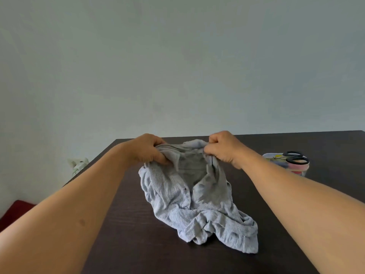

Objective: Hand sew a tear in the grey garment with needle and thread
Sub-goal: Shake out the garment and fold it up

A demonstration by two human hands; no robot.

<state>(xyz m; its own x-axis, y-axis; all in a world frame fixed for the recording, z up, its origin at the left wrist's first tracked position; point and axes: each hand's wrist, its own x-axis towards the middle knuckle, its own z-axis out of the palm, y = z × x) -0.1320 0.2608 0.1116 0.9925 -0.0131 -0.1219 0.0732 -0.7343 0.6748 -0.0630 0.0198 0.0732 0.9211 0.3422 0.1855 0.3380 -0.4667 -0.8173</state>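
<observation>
Head view: the left hand [147, 150] and right hand [225, 149] each clench the far edge of the grey garment [197, 202], lifting it while the rest lies crumpled on the dark tabletop [128, 234]. Black-handled scissors [295, 157] rest on a clear container [296, 167] at right.

A dark wood-grain table [122, 244] carried a crumpled grey ribbed garment [197, 204] at its centre and, well apart towards the far right edge, a clear plastic container [302, 169] with black-handled scissors [295, 157] on top
</observation>
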